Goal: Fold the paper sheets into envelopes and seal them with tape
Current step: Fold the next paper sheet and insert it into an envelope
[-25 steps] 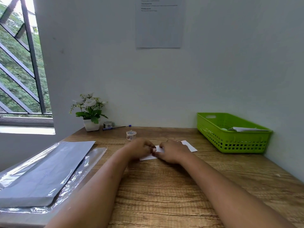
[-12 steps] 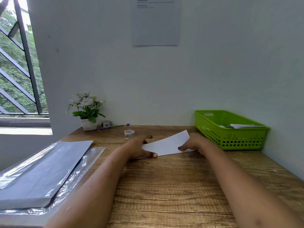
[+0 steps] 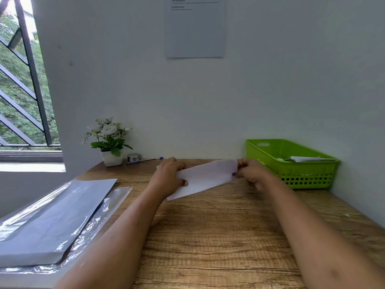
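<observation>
Above the wooden table [image 3: 218,226], the left hand [image 3: 166,178] and right hand [image 3: 251,174] each pinch an end of the folded paper [image 3: 206,177].

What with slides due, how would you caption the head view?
Left hand and right hand hold a white paper sheet over the desk, near a green basket.

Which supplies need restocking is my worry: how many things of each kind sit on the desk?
Folded sheet: 1
Paper stack: 1
Tape roll: 1 visible
Pen: 1
Plant: 1
Basket, paper inside: 1
Total: 6
</observation>
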A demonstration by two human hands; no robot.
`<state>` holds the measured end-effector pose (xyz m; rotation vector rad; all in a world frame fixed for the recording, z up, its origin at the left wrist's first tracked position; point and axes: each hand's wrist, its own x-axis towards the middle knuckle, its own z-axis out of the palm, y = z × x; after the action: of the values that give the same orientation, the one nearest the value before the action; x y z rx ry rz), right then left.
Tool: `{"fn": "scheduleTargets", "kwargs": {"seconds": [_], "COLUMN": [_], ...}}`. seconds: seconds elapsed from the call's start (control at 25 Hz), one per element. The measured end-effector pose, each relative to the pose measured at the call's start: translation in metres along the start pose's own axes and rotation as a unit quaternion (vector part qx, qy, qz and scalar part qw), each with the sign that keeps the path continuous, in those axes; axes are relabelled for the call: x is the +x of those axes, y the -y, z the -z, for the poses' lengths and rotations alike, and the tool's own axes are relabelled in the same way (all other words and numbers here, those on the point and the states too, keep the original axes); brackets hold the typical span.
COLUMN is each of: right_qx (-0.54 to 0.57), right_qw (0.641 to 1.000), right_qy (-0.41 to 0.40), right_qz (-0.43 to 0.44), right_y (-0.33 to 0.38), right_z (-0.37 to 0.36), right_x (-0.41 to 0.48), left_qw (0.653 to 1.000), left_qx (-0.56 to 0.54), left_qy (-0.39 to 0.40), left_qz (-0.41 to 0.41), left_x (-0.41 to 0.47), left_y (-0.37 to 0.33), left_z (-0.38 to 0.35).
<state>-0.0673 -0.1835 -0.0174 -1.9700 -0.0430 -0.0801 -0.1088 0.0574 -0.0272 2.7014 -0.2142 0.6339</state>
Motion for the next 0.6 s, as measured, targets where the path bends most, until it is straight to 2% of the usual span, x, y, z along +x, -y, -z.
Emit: {"fn": "scheduleTargets", "kwargs": {"seconds": [0.08, 0.2, 0.28, 0.36, 0.48, 0.52, 0.6], "right_qx": [0.010, -0.044, -0.055, -0.078, -0.250, -0.311, -0.368], "right_qw": [0.999, 0.997, 0.995, 0.994, 0.965, 0.946, 0.921], "right_qy": [-0.002, -0.039, -0.071, -0.071, -0.035, -0.015, 0.039], "right_qz": [0.030, 0.056, 0.048, 0.038, 0.066, 0.085, 0.117], "right_y": [-0.002, -0.006, -0.009, -0.011, -0.011, -0.010, -0.006], "right_z": [-0.002, -0.003, -0.001, -0.001, -0.006, -0.011, -0.025], "right_x": [0.003, 0.007, 0.010, 0.010, 0.008, 0.005, 0.000], "left_qw": [0.997, 0.985, 0.980, 0.984, 0.988, 0.985, 0.984], "left_qx": [0.021, 0.064, 0.110, 0.132, 0.050, 0.019, -0.021], "left_qy": [-0.060, -0.136, -0.130, -0.046, 0.139, 0.169, 0.176], "left_qz": [-0.032, -0.090, -0.105, -0.107, -0.042, -0.025, -0.018], "left_x": [-0.002, -0.004, -0.005, -0.004, -0.001, 0.001, 0.004], "left_y": [-0.001, -0.007, -0.011, -0.012, -0.008, -0.005, 0.000], "left_z": [0.001, -0.001, -0.004, -0.011, -0.014, -0.015, -0.018]}}
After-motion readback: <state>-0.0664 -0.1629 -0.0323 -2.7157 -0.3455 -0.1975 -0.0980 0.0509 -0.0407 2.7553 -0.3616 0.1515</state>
